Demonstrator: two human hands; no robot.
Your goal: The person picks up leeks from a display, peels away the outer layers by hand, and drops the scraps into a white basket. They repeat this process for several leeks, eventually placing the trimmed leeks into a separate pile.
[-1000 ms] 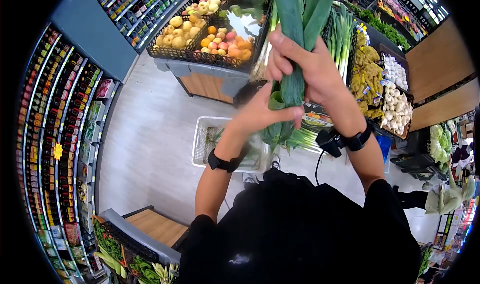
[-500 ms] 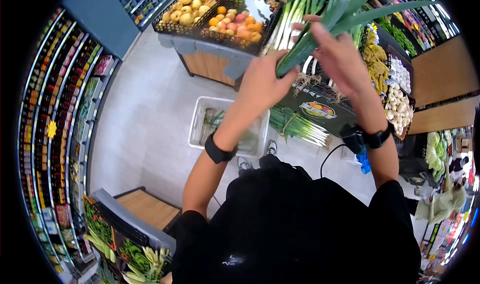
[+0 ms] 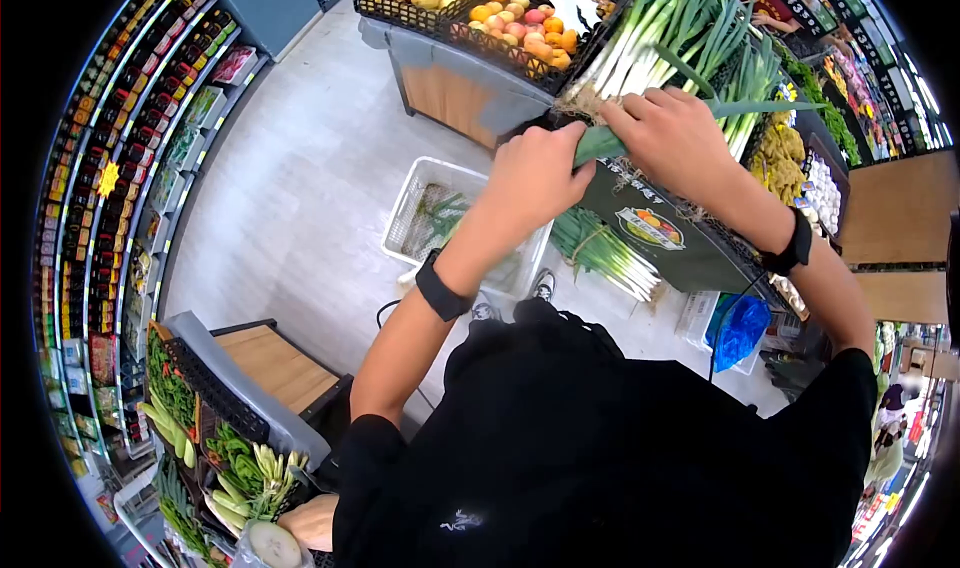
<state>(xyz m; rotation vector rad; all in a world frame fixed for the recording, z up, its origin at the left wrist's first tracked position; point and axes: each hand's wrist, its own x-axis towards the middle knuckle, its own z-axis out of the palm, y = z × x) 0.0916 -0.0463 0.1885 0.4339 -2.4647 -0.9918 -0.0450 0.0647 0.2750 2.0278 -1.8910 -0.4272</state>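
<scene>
My left hand [image 3: 540, 173] is closed around one end of a green leek [image 3: 600, 145], held in front of my chest. My right hand [image 3: 675, 140] is wrapped round the same leek a little further along, and its long leaves stick out to the right. Beyond my hands, a pile of leeks [image 3: 640, 43] with white stems and roots lies on the display stand. Below them, a tied bundle of leeks [image 3: 605, 256] lies on the floor. Beside it is a white plastic basket [image 3: 400, 230] with loose green leaves inside, partly hidden by my left forearm.
Black crates of fruit [image 3: 525, 30] stand at the far side. Bottle shelves [image 3: 110, 208] line the left. A vegetable stand [image 3: 235, 468] is at lower left, where another hand [image 3: 312, 521] shows near a cut white vegetable [image 3: 275, 545]. A blue plastic bag [image 3: 742, 333] lies low on the right.
My right hand has come down from its loose, blurred position and closed on the leek beside my left hand. The leek has dropped lower, and the view has shifted.
</scene>
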